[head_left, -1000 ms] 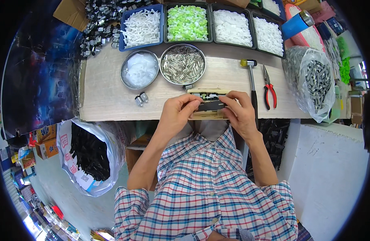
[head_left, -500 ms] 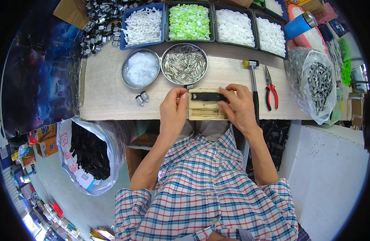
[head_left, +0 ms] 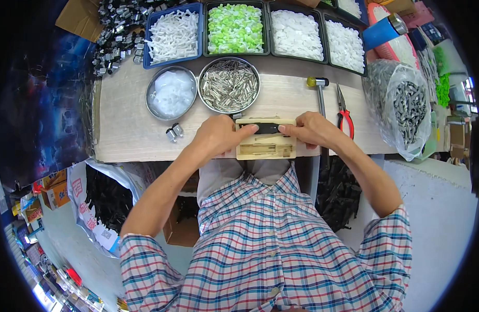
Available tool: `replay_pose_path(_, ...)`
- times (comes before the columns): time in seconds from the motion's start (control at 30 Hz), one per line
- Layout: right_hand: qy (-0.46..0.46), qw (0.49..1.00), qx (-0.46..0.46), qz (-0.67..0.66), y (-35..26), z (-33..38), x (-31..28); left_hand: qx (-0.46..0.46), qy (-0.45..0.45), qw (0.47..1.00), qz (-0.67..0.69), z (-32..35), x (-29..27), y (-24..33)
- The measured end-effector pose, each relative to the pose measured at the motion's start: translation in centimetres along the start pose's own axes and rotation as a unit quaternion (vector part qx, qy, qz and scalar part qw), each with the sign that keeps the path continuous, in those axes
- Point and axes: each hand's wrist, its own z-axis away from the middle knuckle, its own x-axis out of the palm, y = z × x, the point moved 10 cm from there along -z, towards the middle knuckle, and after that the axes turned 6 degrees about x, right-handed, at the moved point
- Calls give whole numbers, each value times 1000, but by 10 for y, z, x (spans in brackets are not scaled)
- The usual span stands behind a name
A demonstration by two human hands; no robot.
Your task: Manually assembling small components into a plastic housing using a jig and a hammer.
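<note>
We are pressing one black strip [head_left: 266, 128] into one wooden jig [head_left: 265, 146] at frame centre, left hand [head_left: 217, 136] and right hand [head_left: 310, 129] pinching its ends, fingers narrowly curled. Two round metal bowls [head_left: 228, 86] and four trays [head_left: 174, 35] are sitting above on the desk [head_left: 125, 130].

A small assembly workshop: parts bins [head_left: 234, 28], a hammer [head_left: 319, 91], pliers [head_left: 344, 112] on a workbench [head_left: 130, 130].

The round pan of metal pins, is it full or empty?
Full: the pan is heaped with silvery pins nearly to its rim.
</note>
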Motion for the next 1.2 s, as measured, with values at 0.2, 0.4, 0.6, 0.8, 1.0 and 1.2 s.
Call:
replay_pose_path(0.2, -140, 988, 55, -44, -6, -16, 6, -45, -115, 991, 56, -9, 18, -8)
replay_pose_path(0.4, -113, 992, 37, -31, -1, -13, 9, -22, -85, 994, 59, -9, 15, -5)
replay_pose_path(0.6, -117, 992, 34, -33, -5, -16, 10, -48, -104, 993, 22, -13, 18, -17)
replay_pose_path(0.8, -99, 993, 32, -51, -1, -11, 11, -38, -90, 995, -16, -9, 17, -10)
replay_pose_path(1.0, -43, 998, -4, -36, 1, -11, 4, -28, -32, 999, -23, -7, 10, -8)
replay_pose_path(1.2, 358, 931, -76, -18, 38, 48, -68, -2, 113, 956, 270, 33, 13, -35)
